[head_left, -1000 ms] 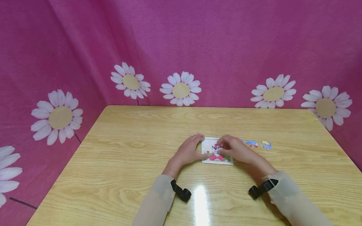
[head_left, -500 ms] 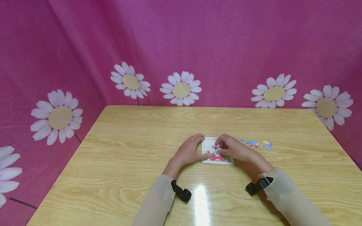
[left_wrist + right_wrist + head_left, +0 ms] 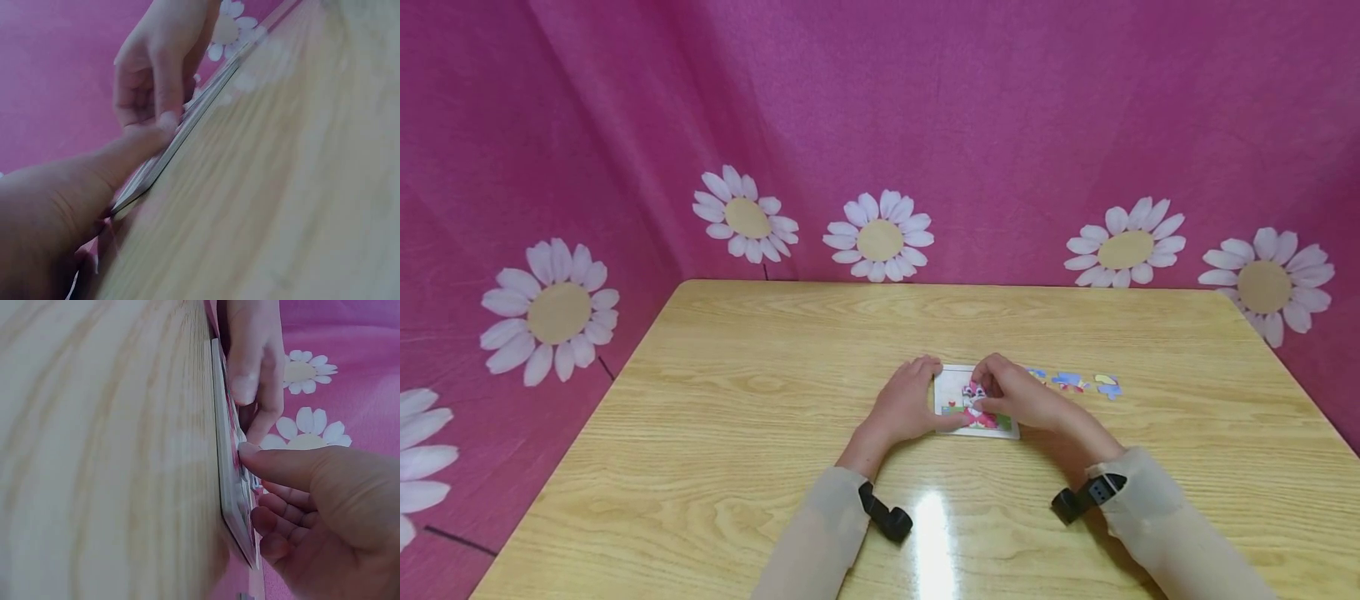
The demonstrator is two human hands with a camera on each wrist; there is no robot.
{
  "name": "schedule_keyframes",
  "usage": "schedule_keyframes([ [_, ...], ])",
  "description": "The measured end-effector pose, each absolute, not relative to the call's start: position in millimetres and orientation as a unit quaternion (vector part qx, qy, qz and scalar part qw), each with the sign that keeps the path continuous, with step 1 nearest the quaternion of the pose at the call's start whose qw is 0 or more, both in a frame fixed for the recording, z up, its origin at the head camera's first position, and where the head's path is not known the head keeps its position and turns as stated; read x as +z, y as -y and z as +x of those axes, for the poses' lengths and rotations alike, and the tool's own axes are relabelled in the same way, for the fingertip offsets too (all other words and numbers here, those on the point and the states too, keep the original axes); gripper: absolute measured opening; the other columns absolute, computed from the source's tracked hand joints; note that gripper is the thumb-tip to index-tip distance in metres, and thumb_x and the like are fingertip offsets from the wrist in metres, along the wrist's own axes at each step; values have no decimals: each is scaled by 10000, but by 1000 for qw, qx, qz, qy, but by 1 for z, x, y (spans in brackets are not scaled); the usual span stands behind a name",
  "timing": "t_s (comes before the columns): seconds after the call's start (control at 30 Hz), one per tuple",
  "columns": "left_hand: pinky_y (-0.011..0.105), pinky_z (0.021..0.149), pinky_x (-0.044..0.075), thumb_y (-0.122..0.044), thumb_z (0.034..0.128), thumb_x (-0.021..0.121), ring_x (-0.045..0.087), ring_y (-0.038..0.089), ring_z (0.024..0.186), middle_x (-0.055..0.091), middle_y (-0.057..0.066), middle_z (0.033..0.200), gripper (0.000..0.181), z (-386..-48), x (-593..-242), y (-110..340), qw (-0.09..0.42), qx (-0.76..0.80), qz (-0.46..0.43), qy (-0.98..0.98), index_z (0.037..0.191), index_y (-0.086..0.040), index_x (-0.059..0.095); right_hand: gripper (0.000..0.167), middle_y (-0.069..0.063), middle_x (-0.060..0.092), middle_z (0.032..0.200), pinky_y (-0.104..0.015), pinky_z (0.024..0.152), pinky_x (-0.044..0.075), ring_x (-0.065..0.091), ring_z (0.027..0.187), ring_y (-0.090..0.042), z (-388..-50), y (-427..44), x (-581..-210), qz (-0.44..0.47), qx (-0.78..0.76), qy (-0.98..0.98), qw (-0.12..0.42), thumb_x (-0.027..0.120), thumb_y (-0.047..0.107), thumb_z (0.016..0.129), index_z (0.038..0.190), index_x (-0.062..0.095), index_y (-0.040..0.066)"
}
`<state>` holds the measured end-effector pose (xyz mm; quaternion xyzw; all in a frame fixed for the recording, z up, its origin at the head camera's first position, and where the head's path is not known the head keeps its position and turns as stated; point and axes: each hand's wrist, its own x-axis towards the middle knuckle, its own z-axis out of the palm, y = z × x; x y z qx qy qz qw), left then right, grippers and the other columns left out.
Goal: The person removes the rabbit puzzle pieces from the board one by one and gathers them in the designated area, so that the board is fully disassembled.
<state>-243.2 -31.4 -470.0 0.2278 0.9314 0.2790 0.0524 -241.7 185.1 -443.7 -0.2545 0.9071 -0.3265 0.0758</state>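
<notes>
A small jigsaw board (image 3: 951,377) with a white border lies on the table, showing a pink and white cartoon animal on green. My left hand (image 3: 904,404) lies across its left side, fingertips at the far left corner and the straight thumb on the lower picture. Over the upper right part, my right hand (image 3: 1018,398) pinches a puzzle piece (image 3: 244,467) between thumb and fingers at the animal's face; most of this piece is hidden. In the left wrist view, the left thumb (image 3: 134,150) reaches close to the right thumb, above the board's edge.
Several loose puzzle pieces (image 3: 1070,381), blue, yellow and red, lie just right of the board, partly behind the right hand. The wooden table (image 3: 760,375) ends at a pink curtain (image 3: 1000,125) with daisies. Each wrist wears a black camera.
My left thumb has slid to the right over the lower picture. The right hand stays at the animal's face, its wrist shifted slightly left since the first frame.
</notes>
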Motion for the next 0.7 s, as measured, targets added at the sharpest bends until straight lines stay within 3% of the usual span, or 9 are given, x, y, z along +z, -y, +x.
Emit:
schedule_keyframes([
  [0.23, 344, 1210, 301, -620, 766, 721, 430, 164, 1349, 465, 12, 1441, 875, -241, -471, 27, 46, 260, 222, -939, 1406, -97, 434, 253, -71, 497, 887, -194, 642, 384, 433, 786, -134, -236, -184, -446, -257, -331, -907, 32, 707, 20, 866, 1037, 523, -3],
  [0.4, 342, 1228, 267, -631, 773, 707, 433, 164, 1346, 465, 16, 1431, 873, -241, -471, 26, 46, 259, 224, -939, 1401, -89, 434, 260, -76, 540, 926, -198, 676, 442, 483, 814, -133, -232, -182, -449, -261, -321, -910, -5, 716, 2, 852, 1042, 539, 4],
  [0.7, 343, 1192, 322, -623, 767, 717, 449, 170, 1314, 474, 14, 1410, 869, -240, -472, 26, 43, 260, 221, -939, 1399, -96, 436, 239, -95, 605, 919, -223, 698, 544, 608, 815, -151, -229, -182, -455, -268, -361, -892, -52, 701, -75, 831, 1026, 588, 6],
])
